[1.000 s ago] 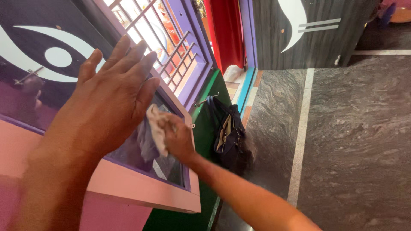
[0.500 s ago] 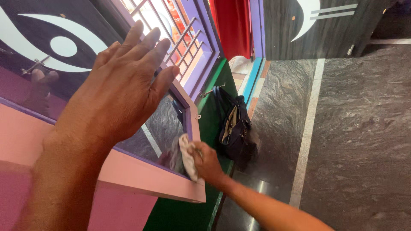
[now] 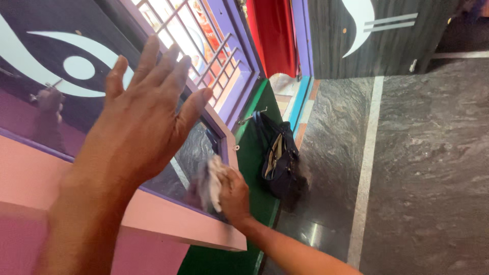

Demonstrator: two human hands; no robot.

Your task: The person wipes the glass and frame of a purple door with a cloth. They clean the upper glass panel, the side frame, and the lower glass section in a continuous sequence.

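My left hand (image 3: 140,122) lies flat with spread fingers against the dark glass pane (image 3: 41,107) of a pink and purple framed panel, holding nothing. Lower down, my right hand (image 3: 235,196) grips a crumpled white cloth (image 3: 214,181) and presses it on the glass near the pane's lower right corner, just above the pink lower frame (image 3: 178,219). The glass reflects the hand and cloth.
A dark handbag (image 3: 280,163) stands on the floor against the green base under the panel. Behind it are a purple window grille (image 3: 204,46) and a red curtain (image 3: 272,35). Grey marble floor (image 3: 433,168) with a white stripe spreads to the right.
My right hand with the cloth moved down the glass from mid-pane to the lower right corner, then slightly back up. The left hand stayed flat on the glass.
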